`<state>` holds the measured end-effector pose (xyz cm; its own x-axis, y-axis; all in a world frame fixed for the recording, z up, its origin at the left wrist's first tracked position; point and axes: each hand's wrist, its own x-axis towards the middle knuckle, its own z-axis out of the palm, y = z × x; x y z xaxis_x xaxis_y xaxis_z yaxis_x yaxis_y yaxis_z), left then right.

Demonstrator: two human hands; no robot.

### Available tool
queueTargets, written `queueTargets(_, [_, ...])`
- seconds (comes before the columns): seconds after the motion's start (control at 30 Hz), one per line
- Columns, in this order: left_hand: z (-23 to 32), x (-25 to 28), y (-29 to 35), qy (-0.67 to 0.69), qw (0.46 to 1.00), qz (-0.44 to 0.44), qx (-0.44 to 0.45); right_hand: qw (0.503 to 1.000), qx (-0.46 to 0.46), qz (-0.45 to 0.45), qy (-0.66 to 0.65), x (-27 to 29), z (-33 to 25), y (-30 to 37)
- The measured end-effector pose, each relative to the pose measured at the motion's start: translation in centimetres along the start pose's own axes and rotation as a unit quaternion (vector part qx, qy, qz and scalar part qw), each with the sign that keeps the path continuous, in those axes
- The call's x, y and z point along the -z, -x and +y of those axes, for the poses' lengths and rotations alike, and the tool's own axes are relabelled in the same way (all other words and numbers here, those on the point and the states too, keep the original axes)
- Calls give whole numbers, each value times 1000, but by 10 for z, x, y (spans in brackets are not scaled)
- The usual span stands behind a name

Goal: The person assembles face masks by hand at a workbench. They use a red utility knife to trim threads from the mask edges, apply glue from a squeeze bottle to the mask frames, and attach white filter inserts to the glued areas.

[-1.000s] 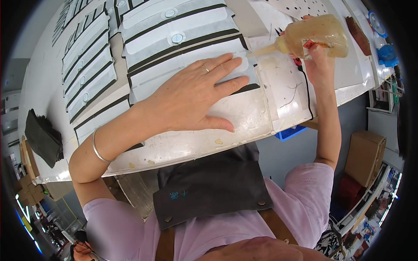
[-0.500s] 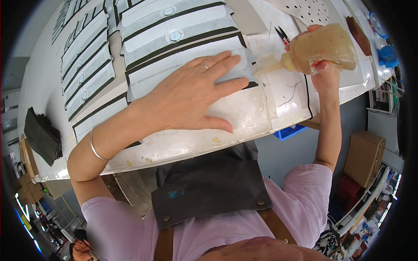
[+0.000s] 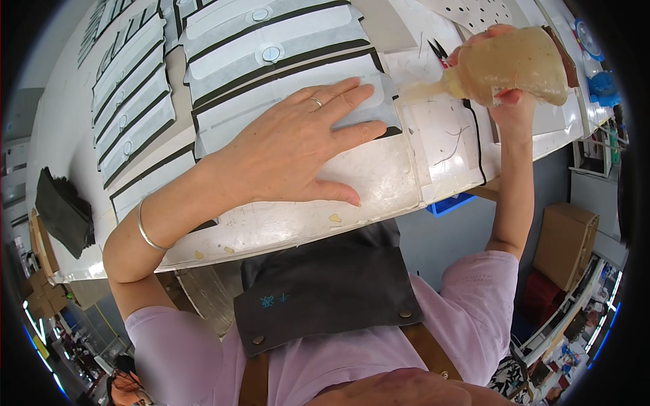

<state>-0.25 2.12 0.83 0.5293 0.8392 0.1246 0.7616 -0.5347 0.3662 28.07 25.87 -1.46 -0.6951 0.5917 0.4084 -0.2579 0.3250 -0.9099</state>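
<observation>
My left hand (image 3: 291, 145) lies flat with fingers spread, pressing on a white panel with black edge strips (image 3: 365, 118), the nearest of an overlapping row. My right hand (image 3: 511, 101) is wrapped round a squeeze bottle (image 3: 518, 62) of cloudy amber liquid, tipped on its side. Its narrow nozzle (image 3: 423, 91) points left, close to the panel's right end; whether the tip touches is hard to tell. Farther up the row, white panels (image 3: 271, 64) carry round metal discs (image 3: 271, 54).
Another row of overlapping panels (image 3: 139, 122) lies at the left, beside a stack of dark pieces (image 3: 64, 213). Black-and-red snips (image 3: 439, 53) and loose threads (image 3: 452, 145) are near the bottle. A black cord (image 3: 478, 145) hangs over the white table's edge (image 3: 311, 235). A blue bin (image 3: 450, 204) sits below.
My right hand has carried the bottle a little to the right and away from me, its nozzle drawing off the panel's end. My left hand stays in place.
</observation>
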Motion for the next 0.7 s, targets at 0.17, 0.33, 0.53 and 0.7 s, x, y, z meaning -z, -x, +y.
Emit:
queueTargets(0.17, [-1, 0, 0, -5, 1000, -2, -1, 998, 45, -37, -5, -17, -4, 1])
queueTargets(0.33, [-1, 0, 0, -2, 1000, -2, 0, 998, -8, -35, 48, -10, -4, -5])
queueTargets(0.53, [-3, 0, 0, 9, 1000, 2, -5, 981, 155, 94, -68, 18, 12, -37])
queueTargets(0.7, [-6, 0, 1, 20, 1000, 7, -5, 943, 238, 185, -140, -32, -32, -78])
